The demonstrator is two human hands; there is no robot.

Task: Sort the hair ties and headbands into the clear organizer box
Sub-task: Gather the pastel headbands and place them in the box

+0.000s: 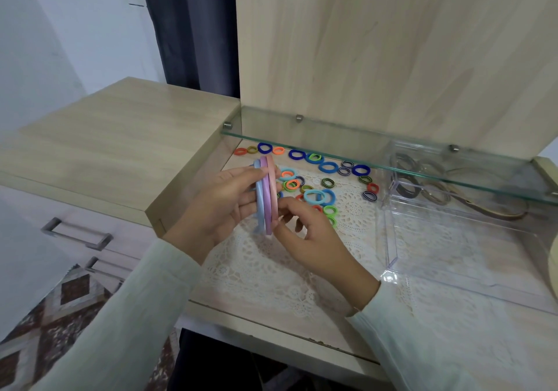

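Observation:
Three headbands [265, 194], light blue, purple and pink, stand side by side on edge above the lace mat. My left hand [223, 206] grips them from the left, fingers curled round the stack. My right hand [302, 230] pinches the pink one near its lower part from the right. Several small hair ties [314, 176] in blue, green, orange and striped colours lie scattered behind my hands. The clear organizer box [389, 258] stands to the right; its far compartments hold dark and tan headbands [434, 191].
A glass shelf [377, 149] hangs low over the back of the desk and over the box's far half. A raised wooden cabinet top [120, 143] borders the desk on the left. A white lace mat [271, 264] covers the desk.

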